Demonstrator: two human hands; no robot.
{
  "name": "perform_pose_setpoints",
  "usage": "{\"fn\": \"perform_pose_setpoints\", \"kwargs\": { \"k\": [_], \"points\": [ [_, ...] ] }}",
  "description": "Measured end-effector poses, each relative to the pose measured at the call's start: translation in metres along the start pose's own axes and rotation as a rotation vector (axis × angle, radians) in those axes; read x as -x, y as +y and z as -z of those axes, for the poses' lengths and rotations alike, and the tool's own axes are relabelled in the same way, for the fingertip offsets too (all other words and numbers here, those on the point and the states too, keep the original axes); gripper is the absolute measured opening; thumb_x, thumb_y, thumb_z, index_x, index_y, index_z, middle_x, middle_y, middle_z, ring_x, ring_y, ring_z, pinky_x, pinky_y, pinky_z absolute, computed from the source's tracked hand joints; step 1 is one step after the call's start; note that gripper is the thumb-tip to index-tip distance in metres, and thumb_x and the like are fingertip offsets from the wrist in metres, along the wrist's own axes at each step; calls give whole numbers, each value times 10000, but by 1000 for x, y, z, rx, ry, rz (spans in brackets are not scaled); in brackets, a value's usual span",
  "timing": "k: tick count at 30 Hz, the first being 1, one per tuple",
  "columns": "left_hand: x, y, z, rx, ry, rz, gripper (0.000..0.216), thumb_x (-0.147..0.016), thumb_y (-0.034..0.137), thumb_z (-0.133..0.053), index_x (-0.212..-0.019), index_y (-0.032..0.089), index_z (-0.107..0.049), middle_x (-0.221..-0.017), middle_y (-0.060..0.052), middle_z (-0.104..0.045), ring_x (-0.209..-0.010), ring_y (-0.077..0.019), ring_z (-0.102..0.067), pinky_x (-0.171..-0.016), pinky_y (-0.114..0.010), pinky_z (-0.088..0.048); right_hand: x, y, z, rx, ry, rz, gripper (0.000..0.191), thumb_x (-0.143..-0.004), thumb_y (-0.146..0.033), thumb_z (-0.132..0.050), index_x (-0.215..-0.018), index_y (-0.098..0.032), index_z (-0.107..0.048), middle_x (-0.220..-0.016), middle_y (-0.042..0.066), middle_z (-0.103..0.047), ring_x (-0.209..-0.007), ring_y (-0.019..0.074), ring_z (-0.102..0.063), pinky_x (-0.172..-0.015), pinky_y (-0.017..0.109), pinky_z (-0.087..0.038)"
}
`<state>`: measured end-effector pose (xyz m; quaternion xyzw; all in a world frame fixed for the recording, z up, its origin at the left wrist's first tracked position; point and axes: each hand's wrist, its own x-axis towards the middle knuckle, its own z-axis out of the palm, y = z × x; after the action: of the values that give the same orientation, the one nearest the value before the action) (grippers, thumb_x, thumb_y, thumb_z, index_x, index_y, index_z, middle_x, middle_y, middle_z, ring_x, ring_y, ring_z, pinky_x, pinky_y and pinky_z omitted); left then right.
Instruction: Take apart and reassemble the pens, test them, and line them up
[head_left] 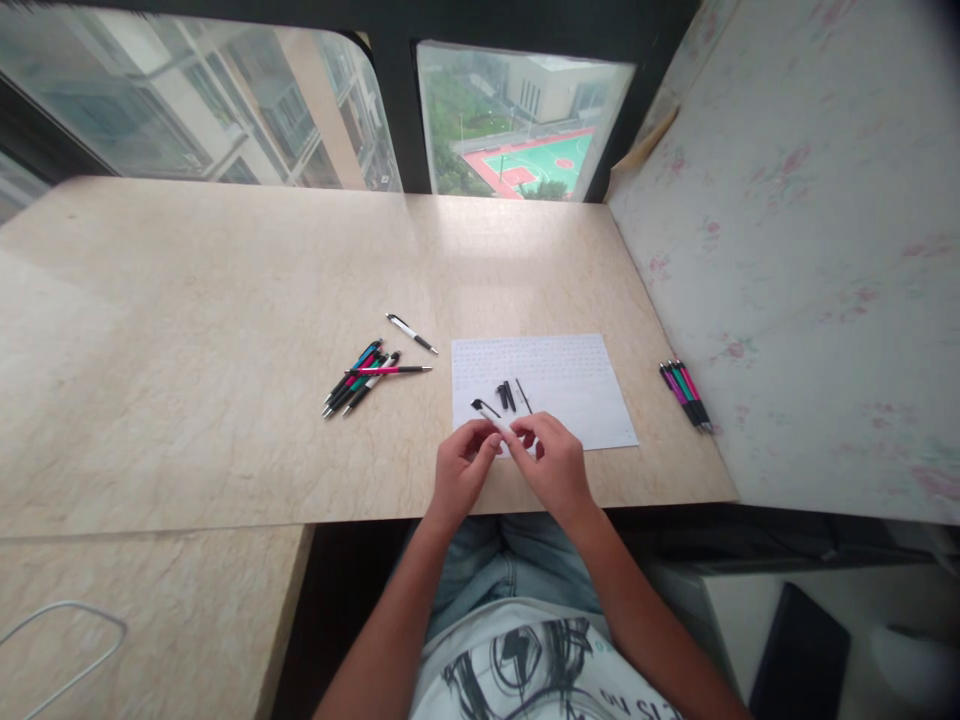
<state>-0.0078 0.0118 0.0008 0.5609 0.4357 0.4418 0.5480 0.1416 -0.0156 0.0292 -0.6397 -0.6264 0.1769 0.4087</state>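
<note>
Over the lower part of a sheet of paper (559, 405), both hands meet at a white pen barrel (495, 415) with a black clip, tilted with the clip end pointing up and left. My right hand (553, 462) pinches the barrel's lower end. The fingers of my left hand (463, 465) are closed against its near side; their exact hold is partly hidden. Just beyond the fingers, small black pen parts (506, 396) lie on the paper, with a thin dark refill (523, 396) beside them.
A pile of assorted pens (364, 378) lies left of the paper, and a single white-and-black pen (412, 334) sits above it. Several coloured pens (685, 396) are lined up by the right wall (795, 260). A window (517, 120) borders the table's far edge.
</note>
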Motion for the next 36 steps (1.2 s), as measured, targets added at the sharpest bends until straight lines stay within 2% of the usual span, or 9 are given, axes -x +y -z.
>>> {"fn": "perform_pose_setpoints", "kwargs": {
  "k": [4, 7, 10, 12, 14, 18, 31, 36],
  "points": [
    [0, 3, 1, 98, 41, 41, 192, -857, 369, -703, -885, 179, -707, -806, -42, -722, -743, -171, -664, -698, -279, -517, 7, -9, -9, -6, -16, 27, 123, -947, -288, -568, -898, -220, -658, -853, 44, -668, -702, 162, -595, -639, 284, -481],
    [1, 4, 2, 125, 84, 70, 203, -838, 377, -723, -841, 174, -709, -741, -30, -710, -675, -157, -641, -643, -266, -496, 5, -5, -4, -46, -74, 67, 123, -942, -273, -560, -933, -222, -672, -891, 57, -680, -731, 169, -614, -641, 293, -497],
    [0, 3, 3, 149, 116, 83, 233, -853, 400, -703, -865, 167, -712, -698, -25, -689, -642, -147, -617, -624, -261, -478, -6, 9, 6, -77, -148, 109, 162, -929, -271, -564, -1021, -219, -686, -986, 72, -698, -760, 170, -634, -604, 284, -496],
    [-1, 0, 4, 179, 126, 85, 256, -871, 416, -679, -894, 163, -709, -704, -28, -684, -636, -140, -604, -620, -259, -469, -18, 24, 12, -2, -87, 52, 187, -936, -251, -531, -1010, -207, -697, -961, 71, -701, -749, 171, -636, -606, 286, -491],
    [-1, -3, 4, 202, 122, 85, 269, -886, 426, -657, -904, 162, -703, -716, -30, -678, -636, -136, -592, -616, -257, -460, -30, 40, 15, 145, -25, -12, 195, -927, -224, -526, -979, -189, -710, -927, 70, -704, -722, 172, -627, -695, 319, -501],
    [-1, -5, 4, 198, 110, 84, 262, -902, 421, -637, -909, 165, -690, -718, -19, -660, -632, -126, -570, -618, -251, -451, -46, 59, 12, 257, -138, -9, 218, -907, -200, -545, -1036, -191, -721, -997, 73, -711, -724, 166, -626, -762, 332, -495],
    [0, 7, 3, 127, 138, 99, 299, -847, 437, -702, -725, 174, -629, -634, -6, -626, -599, -127, -570, -599, -249, -451, -45, 62, -1, 399, -151, 2, 213, -919, -209, -560, -1007, -252, -749, -972, 57, -707, -839, 196, -637, -660, 290, -451],
    [-1, 5, 4, 122, 134, 102, 294, -838, 438, -713, -734, 171, -647, -635, -8, -634, -597, -128, -569, -600, -252, -454, -44, 65, 0, 376, -90, 9, 217, -932, -233, -545, -947, -241, -762, -934, 69, -724, -882, 212, -636, -718, 312, -474]
  ]
}}
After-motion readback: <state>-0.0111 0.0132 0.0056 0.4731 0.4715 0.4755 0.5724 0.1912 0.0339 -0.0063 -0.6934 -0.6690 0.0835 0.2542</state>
